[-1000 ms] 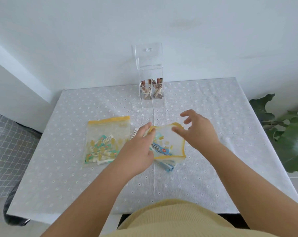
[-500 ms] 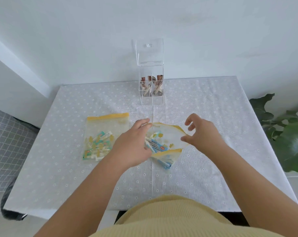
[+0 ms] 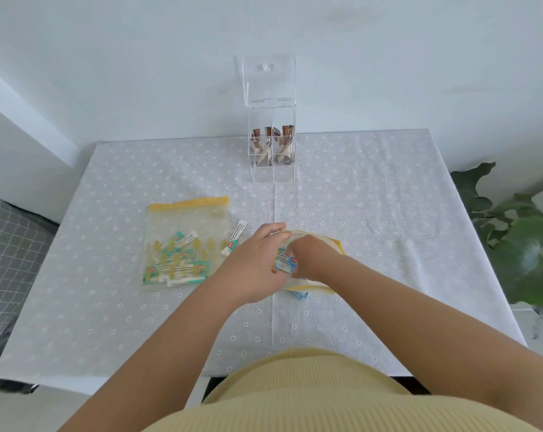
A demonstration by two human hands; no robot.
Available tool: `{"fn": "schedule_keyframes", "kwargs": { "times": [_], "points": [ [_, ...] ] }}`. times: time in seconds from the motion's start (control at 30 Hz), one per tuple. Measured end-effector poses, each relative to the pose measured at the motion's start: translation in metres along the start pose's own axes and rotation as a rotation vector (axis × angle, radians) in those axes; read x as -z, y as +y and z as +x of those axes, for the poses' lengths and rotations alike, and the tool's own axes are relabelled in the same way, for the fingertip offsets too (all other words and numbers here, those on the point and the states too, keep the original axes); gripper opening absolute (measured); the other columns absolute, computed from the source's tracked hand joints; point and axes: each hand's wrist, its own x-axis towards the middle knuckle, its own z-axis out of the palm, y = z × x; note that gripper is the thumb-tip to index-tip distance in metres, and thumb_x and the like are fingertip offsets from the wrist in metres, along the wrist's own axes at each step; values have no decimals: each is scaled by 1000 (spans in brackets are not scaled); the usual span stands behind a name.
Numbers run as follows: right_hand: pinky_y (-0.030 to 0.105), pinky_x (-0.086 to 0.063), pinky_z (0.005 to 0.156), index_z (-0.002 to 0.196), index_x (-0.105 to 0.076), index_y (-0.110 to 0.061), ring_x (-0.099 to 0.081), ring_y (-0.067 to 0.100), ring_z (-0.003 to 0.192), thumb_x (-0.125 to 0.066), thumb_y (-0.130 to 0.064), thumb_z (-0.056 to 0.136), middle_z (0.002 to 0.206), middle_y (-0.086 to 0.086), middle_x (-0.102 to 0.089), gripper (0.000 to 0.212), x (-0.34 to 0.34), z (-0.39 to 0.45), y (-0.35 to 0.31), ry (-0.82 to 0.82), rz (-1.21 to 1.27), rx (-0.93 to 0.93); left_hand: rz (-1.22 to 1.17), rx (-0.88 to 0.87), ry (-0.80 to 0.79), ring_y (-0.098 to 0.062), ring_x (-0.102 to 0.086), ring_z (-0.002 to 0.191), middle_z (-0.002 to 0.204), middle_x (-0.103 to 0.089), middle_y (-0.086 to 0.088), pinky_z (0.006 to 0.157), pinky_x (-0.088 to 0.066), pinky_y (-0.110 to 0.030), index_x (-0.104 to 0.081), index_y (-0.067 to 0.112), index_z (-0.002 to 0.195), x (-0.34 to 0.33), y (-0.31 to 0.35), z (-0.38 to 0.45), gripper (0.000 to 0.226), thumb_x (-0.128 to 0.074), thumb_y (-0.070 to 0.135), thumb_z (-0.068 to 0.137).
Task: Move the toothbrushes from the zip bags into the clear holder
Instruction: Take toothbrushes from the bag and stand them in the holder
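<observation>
A yellow-topped zip bag [image 3: 318, 283] lies open at the middle of the table. My left hand [image 3: 251, 260] grips its left rim. My right hand [image 3: 310, 257] reaches into the bag's mouth and its fingers pinch wrapped blue toothbrush packets [image 3: 284, 264]. A second zip bag [image 3: 186, 241], zipped and full of teal-and-white packets, lies flat to the left. One loose packet [image 3: 234, 238] rests between the two bags. The clear holder [image 3: 271, 141] stands at the table's back edge with its lid up and brown-wrapped items in its rear compartments.
A white dotted tablecloth [image 3: 388, 213] covers the table. A green plant [image 3: 519, 244] stands off the right edge. A grey checked cushion [image 3: 5, 260] sits off the left edge. The white wall is right behind the holder.
My right hand has moved from the bag's right rim into its mouth and taken hold of packets. My left hand keeps its hold on the left rim.
</observation>
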Motion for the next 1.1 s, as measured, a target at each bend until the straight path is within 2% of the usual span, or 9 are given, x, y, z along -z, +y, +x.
{"fn": "schedule_keyframes", "kwargs": {
  "times": [0.2, 0.37, 0.47, 0.53, 0.7, 0.8, 0.87, 0.93, 1.1],
  "points": [
    [34, -54, 80, 109, -61, -15, -64, 21, 92, -66, -29, 84, 101, 3, -65, 30, -19, 10, 9, 36, 214, -35, -44, 5, -23, -8, -56, 105, 153, -21, 23, 86, -41, -24, -38, 26, 144, -7, 1, 6, 70, -56, 15, 78],
    [38, -54, 86, 117, -57, -15, -63, 21, 96, -66, -24, 83, 108, 1, -63, 37, -27, 6, 11, 58, 350, -64, -72, 18, -48, 3, -54, 71, 153, -20, 24, 80, -44, -25, -38, 27, 144, -6, 1, 13, 68, -55, 14, 79],
    [28, -47, 63, 94, -61, -14, -60, 22, 79, -59, -24, 87, 82, -1, -59, 12, -28, 7, 10, 59, 300, -78, -92, 30, -58, 11, -50, 62, 153, -19, 25, 76, -43, -22, -37, 27, 145, -8, -2, 16, 70, -57, 15, 79],
    [28, -42, 59, 92, -63, -11, -58, 23, 75, -55, -24, 91, 79, 3, -60, 15, -26, 7, 8, 39, 253, -81, -108, 30, -65, 15, -49, 61, 153, -19, 26, 76, -43, -21, -36, 27, 146, -9, -5, 17, 71, -57, 15, 80],
    [31, -49, 75, 119, -59, -12, -64, 25, 98, -52, -20, 94, 111, 8, -66, 28, -23, 7, 9, -48, 218, -78, -153, 20, -99, 0, -52, 56, 152, -17, 31, 76, -51, -29, -34, 31, 147, -9, -14, 17, 71, -56, 10, 83],
    [27, -42, 64, 111, -59, -13, -61, 24, 85, -50, -16, 93, 102, 7, -64, 21, -28, 8, 10, -28, 262, -77, -179, 11, -106, -5, -52, 56, 151, -16, 34, 73, -49, -24, -34, 34, 146, -10, -21, 18, 68, -57, 10, 87],
    [25, -36, 54, 91, -56, -13, -52, 21, 69, -52, -16, 90, 80, 5, -57, 5, -30, 9, 11, -20, 277, -107, -201, 9, -111, -10, -53, 59, 150, -16, 36, 70, -43, -17, -35, 36, 146, -12, -25, 19, 67, -58, 10, 88],
    [24, -33, 50, 82, -52, -16, -46, 17, 60, -55, -18, 88, 68, -1, -48, 7, -31, 9, 12, -22, 302, -152, -226, 13, -121, -18, -55, 64, 149, -16, 38, 68, -41, -12, -35, 37, 145, -15, -28, 19, 67, -59, 10, 88],
    [26, -43, 60, 95, -60, -16, -62, 22, 79, -55, -25, 88, 86, 1, -63, 13, -30, 8, 14, -2, 288, -126, -265, 19, -122, -10, -52, 59, 147, -15, 42, 68, -41, -13, -34, 36, 146, -20, -32, 19, 68, -60, 11, 88]
  ]
}}
